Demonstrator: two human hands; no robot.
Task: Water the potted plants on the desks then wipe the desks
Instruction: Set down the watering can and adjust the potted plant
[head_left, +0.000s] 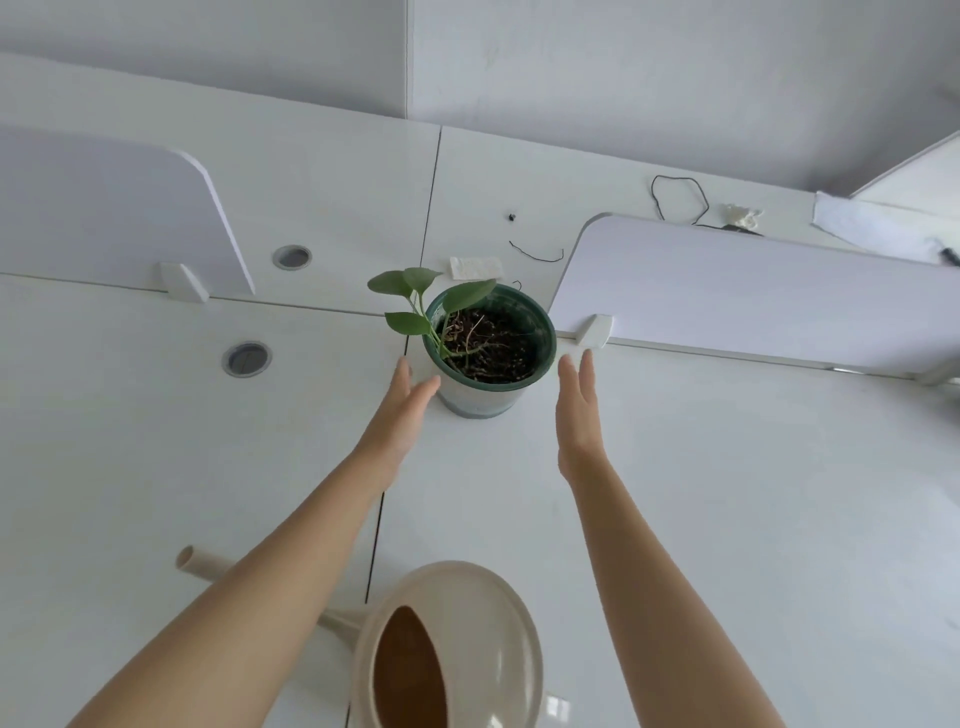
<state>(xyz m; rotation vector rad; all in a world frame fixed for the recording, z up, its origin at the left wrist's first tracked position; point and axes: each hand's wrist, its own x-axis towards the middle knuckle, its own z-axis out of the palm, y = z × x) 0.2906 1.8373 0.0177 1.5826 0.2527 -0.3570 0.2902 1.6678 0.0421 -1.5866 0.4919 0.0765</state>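
Note:
A potted plant (488, 348) with a dark green rim, dark soil and a few green leaves stands on the white desk (727, 493) near the partition line. My left hand (402, 410) is flat with fingers straight, just left of the pot and close to its side. On the pot's right, my right hand (576, 410) is also flat and holds nothing, a small gap away. A beige watering can (457, 649) stands on the desk at the bottom of the view, between my forearms, with its spout (202, 564) pointing left.
White partition panels stand at the left (104, 208) and right (753, 291). Two round cable holes (247, 358) (292, 256) lie on the left. A white folded cloth (475, 268), thin black cords (675, 200) and small clutter lie on the far desk.

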